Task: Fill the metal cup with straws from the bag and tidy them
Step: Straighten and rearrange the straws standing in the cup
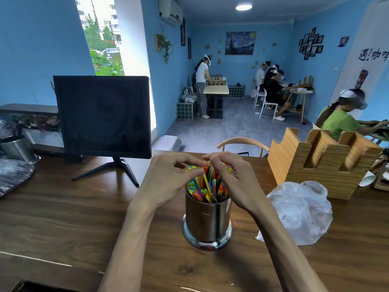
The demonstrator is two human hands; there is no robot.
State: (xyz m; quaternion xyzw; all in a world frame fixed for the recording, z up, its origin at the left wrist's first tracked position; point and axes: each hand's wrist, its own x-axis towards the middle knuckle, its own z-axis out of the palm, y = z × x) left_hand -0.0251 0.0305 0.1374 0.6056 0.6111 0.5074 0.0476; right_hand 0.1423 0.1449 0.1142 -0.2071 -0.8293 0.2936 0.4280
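Your left hand (168, 178) and right hand (233, 175) are crowding the straws (207, 184) from both sides. Just right of your right wrist the plastic bag (299, 213) is blocking low passes, with the wooden holder (320, 163) standing beyond it. Left of your left hand, bare table (73, 218) is lying open up to the monitor (103, 116).

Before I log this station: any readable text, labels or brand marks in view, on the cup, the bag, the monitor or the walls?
"遇咖啡", as best it reads, dark brush characters on the white wall panel at far right; the last character is cut by the frame edge.
Metal cup: no label or brand visible.
Plastic bag: clear, no print visible.
Monitor: screen dark, no logo legible.
Tall poster below the characters: too small and blurred to read.
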